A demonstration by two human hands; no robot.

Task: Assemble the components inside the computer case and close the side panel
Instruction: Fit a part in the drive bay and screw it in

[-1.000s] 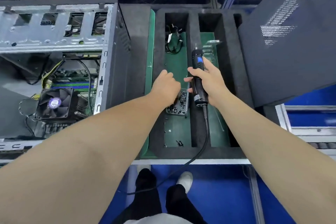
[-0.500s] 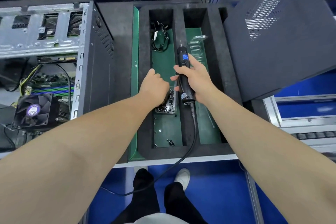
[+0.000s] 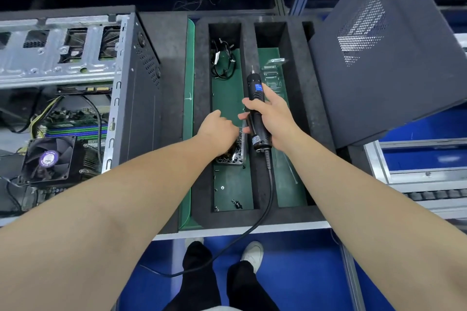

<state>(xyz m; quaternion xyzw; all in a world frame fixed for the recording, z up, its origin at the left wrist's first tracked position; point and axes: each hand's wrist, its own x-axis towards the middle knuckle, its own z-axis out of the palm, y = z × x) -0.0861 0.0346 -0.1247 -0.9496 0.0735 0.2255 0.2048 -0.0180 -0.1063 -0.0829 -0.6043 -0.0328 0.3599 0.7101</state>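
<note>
While the right hand grips the black driver in the middle of the frame, the left hand reaches down into the small dish of screws just beside it. Its fingers curl down into the dish and are hidden, so I cannot tell if it has a screw yet. Both hands have hardly moved since a second ago. The left hand has stayed in the dish, so I think it is still picking.

The case sits open at the left of the frame, with its fan at the lower left. The side panel leans at the upper right, well apart from the case. I think some screwing is still to do, and closing the panel comes later. The dish sits in a slot of the foam tray, with cables higher up in that slot.
</note>
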